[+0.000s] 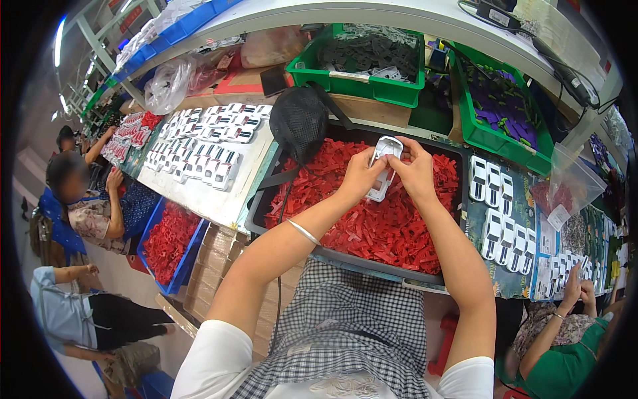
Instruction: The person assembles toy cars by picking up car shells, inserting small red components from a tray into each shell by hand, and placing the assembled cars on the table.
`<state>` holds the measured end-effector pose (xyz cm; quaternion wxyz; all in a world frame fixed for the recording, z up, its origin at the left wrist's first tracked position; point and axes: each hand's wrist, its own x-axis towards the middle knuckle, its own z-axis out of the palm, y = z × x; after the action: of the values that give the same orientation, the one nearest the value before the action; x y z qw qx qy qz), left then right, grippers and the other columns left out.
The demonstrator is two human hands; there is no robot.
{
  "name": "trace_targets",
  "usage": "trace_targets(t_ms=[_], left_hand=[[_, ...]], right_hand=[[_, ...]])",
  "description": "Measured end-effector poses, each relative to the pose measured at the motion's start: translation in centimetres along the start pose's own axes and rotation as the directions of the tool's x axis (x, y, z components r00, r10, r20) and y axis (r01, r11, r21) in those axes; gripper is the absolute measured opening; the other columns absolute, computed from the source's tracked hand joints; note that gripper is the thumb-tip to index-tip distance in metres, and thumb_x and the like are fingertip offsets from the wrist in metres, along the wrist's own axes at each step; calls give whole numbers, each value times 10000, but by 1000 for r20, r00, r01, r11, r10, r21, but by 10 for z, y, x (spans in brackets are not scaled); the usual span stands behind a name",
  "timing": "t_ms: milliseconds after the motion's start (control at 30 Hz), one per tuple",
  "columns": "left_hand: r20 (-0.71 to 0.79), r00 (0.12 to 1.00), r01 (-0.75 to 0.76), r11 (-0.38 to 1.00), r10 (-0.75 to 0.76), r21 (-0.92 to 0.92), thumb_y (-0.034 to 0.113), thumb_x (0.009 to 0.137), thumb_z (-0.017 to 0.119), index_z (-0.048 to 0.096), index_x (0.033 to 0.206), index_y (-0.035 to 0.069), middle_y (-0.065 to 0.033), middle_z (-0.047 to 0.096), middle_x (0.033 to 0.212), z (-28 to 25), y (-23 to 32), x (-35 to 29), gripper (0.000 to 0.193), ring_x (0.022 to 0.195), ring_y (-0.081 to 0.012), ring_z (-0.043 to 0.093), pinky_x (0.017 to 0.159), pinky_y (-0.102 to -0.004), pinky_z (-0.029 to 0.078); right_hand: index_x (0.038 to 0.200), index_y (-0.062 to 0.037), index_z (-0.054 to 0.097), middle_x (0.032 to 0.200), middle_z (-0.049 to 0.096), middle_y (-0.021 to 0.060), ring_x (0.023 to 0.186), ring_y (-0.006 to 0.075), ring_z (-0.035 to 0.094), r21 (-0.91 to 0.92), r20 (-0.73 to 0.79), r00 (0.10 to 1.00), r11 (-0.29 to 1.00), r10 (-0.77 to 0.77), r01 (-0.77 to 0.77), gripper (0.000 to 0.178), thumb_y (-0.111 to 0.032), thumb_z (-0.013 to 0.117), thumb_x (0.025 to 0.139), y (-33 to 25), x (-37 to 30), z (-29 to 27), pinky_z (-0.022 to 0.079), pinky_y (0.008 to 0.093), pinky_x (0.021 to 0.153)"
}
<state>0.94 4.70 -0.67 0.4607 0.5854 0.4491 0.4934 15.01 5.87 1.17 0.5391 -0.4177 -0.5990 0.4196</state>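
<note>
Both my hands close round a white plastic housing (381,188) with a hollow inner side, held up over the tray. My left hand (361,174) grips its left side, thumb near the middle. On the other side my right hand (417,170) curls its fingers over the far end, with the thumb pressed inside the shell. Whether a small part sits under the thumbs is hidden. Below lies a dark tray (253,214) heaped with red plastic pieces (359,233). A black mesh bag (299,123) rests on the tray's far left corner.
Rows of white housings (199,149) cover the table on my left; more housings (508,239) lie right of the tray. Green bins (362,83) stand behind under a shelf (399,20). A blue crate (174,243) of red pieces is at lower left. Co-workers sit on both sides.
</note>
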Motion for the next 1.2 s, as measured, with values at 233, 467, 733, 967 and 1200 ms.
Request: trace_targets(t_ms=[233,467,733,967,1200], left_hand=[[-65,996,-63,997,60,-49,139,862,548,580,868,-26,-45,587,695,5,-4,1,168,572,-98,555,461,-276,471],[-113,976,-176,980,186,93,135,834,548,569,849,-25,-71,565,641,8,-8,5,162,558,-103,546,492,-292,433],[-132,958,-234,960,255,156,125,832,569,600,918,16,-41,574,672,-3,-3,1,142,577,-98,540,502,-284,435],[-305,925,-151,954,229,259,193,900,520,495,1020,1,-206,592,866,-107,93,-42,228,825,-333,591,732,-389,454],[-325,850,225,272,415,936,140,794,622,405,1261,52,-196,427,1070,-236,-23,-89,523,996,-358,437,839,-454,392]], right_hand=[[1134,61,550,943,634,87,813,110,593,54,12,997,996,76,-76,404,13,656,746,-2,-1,-2,499,238,721],[1077,87,559,879,647,115,769,139,619,61,10,999,998,34,-35,360,10,647,737,2,1,-2,515,254,675],[1073,47,578,904,633,86,787,144,594,-43,-1,997,996,-72,72,337,-67,660,767,13,7,2,488,268,708],[1244,-31,491,1040,535,57,925,122,512,-17,53,986,987,-157,158,388,-118,592,880,-19,-7,11,427,250,817],[1211,-41,516,1041,554,53,893,117,534,-221,76,983,959,-167,180,359,-40,584,859,-24,-6,13,447,229,741]])
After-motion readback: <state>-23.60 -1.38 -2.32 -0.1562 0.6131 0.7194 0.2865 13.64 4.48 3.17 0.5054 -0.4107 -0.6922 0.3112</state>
